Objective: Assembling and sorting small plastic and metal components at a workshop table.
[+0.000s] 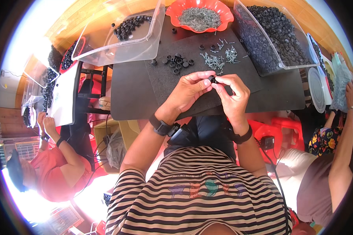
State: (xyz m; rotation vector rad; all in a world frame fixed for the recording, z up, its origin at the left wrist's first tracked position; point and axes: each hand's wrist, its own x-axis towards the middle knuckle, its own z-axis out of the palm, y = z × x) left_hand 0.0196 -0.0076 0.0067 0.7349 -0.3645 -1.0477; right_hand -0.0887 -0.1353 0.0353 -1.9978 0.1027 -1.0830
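A small black round plastic part is pinched between the fingertips of both my hands above the near half of the dark table. My left hand grips it from the left with thumb and forefinger, and my right hand from the right. Fingers cover much of the part, and I cannot tell whether a screw is in it. Just beyond my left hand lies a loose group of similar black plastic parts. Silver screws lie in small heaps past my fingertips on a dark mat.
At the table's far side stands a red scalloped bowl full of screws. A clear bin with some black parts is at the far left; another clear bin, heavily filled, is at right. Co-workers sit left and right.
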